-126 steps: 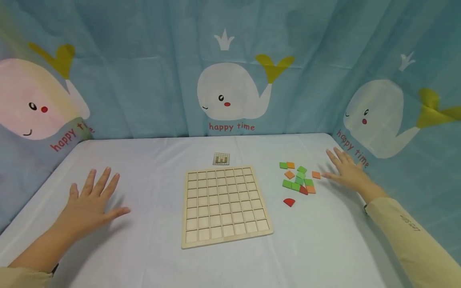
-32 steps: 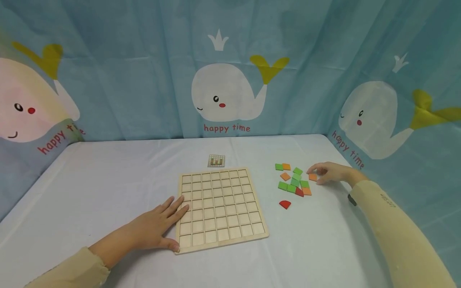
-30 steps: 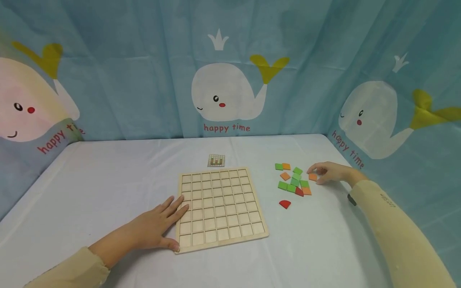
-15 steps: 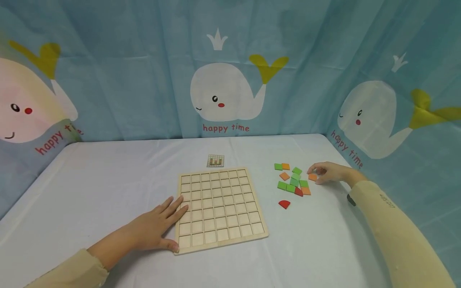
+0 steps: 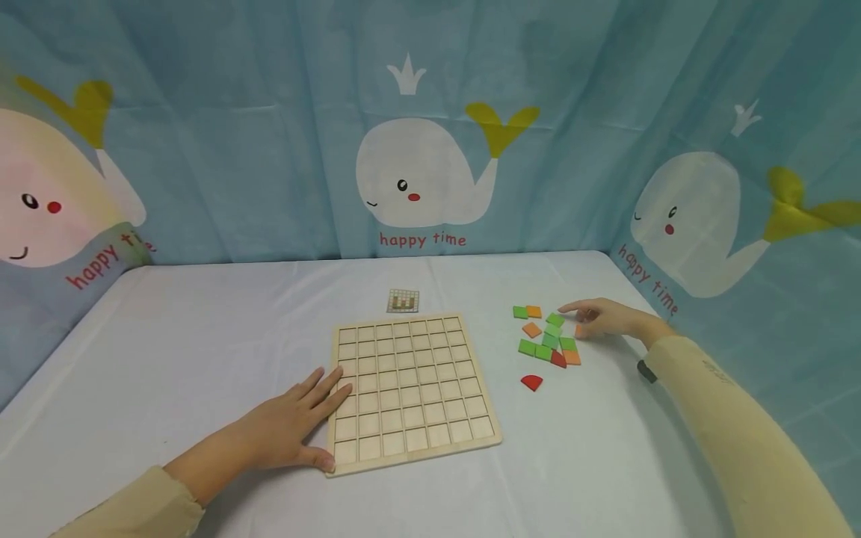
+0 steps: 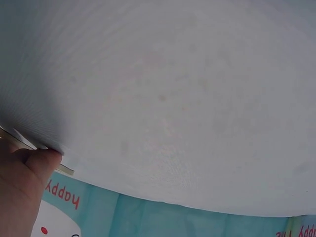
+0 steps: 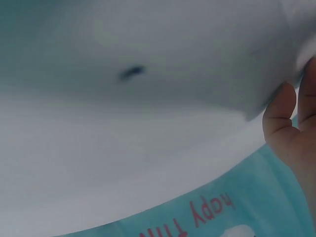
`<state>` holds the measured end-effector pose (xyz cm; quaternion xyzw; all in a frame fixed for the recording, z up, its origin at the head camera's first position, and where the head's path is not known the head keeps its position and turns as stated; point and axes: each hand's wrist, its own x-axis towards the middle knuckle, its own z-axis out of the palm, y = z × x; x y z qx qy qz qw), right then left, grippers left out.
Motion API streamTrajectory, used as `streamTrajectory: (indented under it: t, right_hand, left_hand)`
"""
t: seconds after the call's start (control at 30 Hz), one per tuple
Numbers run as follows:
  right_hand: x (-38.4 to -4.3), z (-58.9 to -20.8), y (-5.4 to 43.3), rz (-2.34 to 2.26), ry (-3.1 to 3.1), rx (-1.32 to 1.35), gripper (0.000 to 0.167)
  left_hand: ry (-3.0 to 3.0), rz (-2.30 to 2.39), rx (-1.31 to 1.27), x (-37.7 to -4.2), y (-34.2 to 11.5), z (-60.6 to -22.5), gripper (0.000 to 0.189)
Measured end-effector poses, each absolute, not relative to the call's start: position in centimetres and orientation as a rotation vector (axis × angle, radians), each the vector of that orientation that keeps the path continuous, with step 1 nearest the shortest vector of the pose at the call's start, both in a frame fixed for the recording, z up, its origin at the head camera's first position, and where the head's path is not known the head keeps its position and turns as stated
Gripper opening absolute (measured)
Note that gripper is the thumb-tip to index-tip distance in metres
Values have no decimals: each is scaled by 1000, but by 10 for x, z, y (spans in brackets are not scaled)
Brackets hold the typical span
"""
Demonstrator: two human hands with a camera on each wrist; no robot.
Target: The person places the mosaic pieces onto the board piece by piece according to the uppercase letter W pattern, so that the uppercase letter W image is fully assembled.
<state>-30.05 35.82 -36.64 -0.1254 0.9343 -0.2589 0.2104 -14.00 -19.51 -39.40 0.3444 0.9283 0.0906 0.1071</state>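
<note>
My left hand (image 5: 289, 426) lies with spread fingers on the left edge of a wooden grid board (image 5: 410, 452). In the left wrist view its thumb (image 6: 42, 163) touches the rim of the board (image 6: 65, 170). Over on the right, my right hand (image 5: 612, 317) reaches among flat coloured tiles, index finger stretched toward a green tile (image 5: 554, 320). Its thumb is at an orange tile (image 5: 578, 329), which it partly covers; no tile is visibly lifted. The right wrist view shows some fingers (image 7: 281, 113) but no tiles.
More tiles lie right of the board, including a red quarter-round piece (image 5: 531, 382) and an orange tile (image 5: 531, 329). A small pattern card (image 5: 403, 301) sits behind the board. A blue whale-print curtain (image 5: 269, 149) borders the white-covered table (image 5: 235, 329).
Earlier both hands hovered apart; the left has come onto the board and the right to the tiles. Within the last half second, the right hand shifted left, its index finger stretching past the orange tile.
</note>
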Motion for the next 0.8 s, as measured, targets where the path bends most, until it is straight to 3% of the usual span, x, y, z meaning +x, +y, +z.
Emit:
streamTrajectory:
  t: [0.8]
  right_hand:
    - [-322, -370, 339, -641, 2594, -299, 42]
  left_hand:
    - [2731, 262, 987, -139, -194, -392, 106]
